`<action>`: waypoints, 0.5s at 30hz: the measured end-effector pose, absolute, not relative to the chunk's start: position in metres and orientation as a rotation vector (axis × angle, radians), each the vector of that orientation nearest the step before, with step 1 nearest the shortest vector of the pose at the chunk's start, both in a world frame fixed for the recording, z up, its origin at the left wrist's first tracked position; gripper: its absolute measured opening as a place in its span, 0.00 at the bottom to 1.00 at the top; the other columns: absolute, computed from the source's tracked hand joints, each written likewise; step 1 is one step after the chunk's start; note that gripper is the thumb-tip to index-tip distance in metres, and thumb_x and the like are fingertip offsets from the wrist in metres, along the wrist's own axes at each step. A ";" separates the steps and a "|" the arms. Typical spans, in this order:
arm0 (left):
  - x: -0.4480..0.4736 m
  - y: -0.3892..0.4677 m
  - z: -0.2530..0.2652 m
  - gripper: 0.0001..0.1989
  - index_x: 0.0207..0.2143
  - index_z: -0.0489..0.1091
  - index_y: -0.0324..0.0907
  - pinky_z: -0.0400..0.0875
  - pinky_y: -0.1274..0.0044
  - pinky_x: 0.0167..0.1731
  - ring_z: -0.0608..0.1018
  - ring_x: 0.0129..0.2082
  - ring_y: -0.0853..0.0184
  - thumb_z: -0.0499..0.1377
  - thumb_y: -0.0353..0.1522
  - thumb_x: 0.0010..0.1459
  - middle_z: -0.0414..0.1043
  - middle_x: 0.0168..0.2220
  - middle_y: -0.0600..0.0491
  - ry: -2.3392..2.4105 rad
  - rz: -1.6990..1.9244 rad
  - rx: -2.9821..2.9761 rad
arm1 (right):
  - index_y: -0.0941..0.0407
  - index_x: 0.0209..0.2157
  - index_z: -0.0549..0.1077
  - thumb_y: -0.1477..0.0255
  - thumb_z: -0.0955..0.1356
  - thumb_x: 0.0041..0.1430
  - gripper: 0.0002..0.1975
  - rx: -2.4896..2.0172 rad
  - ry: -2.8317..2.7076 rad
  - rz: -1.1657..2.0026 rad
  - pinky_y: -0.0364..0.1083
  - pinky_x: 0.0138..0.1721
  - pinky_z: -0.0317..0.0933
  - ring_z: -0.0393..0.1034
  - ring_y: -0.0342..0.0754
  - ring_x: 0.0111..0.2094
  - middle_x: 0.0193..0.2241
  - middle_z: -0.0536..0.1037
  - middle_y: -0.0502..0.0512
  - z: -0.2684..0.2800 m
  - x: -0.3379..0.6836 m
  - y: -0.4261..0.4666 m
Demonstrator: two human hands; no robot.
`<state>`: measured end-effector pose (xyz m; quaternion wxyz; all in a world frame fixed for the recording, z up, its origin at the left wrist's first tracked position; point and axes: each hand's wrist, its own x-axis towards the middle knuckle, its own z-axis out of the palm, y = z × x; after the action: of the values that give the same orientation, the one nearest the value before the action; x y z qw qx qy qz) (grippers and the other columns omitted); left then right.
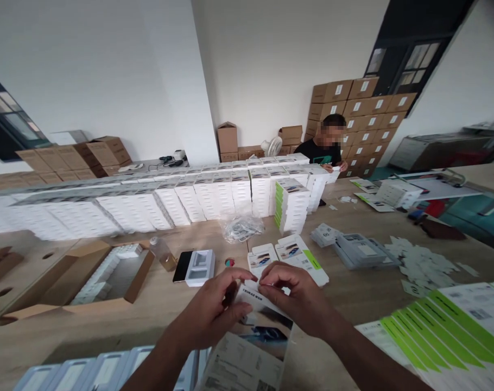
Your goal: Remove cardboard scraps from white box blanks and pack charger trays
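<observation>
Carton: a white printed box (271,320), its top end toward the far side, tilted, just above the near edge of the desk (202,233)
Front: a dark-blue device pictured on a pale background
Top flap: white, with dark lettering partly blurred
Lower panel: greyish white, fine print, a square code at the bottom
Left hand (220,307): grasping the flap between thumb and fingers
Right hand (298,293): pinching the flap's far edge
Beyond: flat cartons (318,276) with a green strip
</observation>
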<state>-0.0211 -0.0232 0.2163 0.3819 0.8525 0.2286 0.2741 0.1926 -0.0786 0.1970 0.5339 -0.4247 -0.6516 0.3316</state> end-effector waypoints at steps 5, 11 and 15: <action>-0.018 -0.023 0.216 0.18 0.50 0.67 0.43 0.67 0.77 0.32 0.72 0.33 0.67 0.58 0.41 0.61 0.71 0.36 0.50 0.565 0.715 2.171 | 0.55 0.29 0.74 0.69 0.70 0.59 0.06 -0.951 -1.572 0.805 0.45 0.35 0.62 0.69 0.45 0.33 0.31 0.76 0.52 0.198 0.196 -0.080; -0.015 -0.022 0.215 0.14 0.45 0.69 0.42 0.67 0.77 0.32 0.72 0.33 0.66 0.57 0.41 0.61 0.70 0.34 0.50 0.547 0.747 2.089 | 0.55 0.27 0.74 0.70 0.71 0.58 0.06 -0.956 -1.571 0.817 0.44 0.33 0.62 0.69 0.44 0.31 0.30 0.75 0.52 0.201 0.197 -0.082; -0.016 -0.020 0.212 0.13 0.45 0.68 0.43 0.67 0.77 0.33 0.73 0.34 0.66 0.56 0.40 0.63 0.71 0.38 0.49 0.561 0.739 2.019 | 0.54 0.30 0.76 0.68 0.71 0.58 0.06 -0.944 -1.561 0.867 0.45 0.35 0.63 0.70 0.44 0.33 0.31 0.76 0.52 0.202 0.196 -0.080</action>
<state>-0.0163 -0.0205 0.2119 0.4438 0.8143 0.2261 0.2981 0.1959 -0.0798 0.2024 0.5318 -0.3958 -0.6546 0.3635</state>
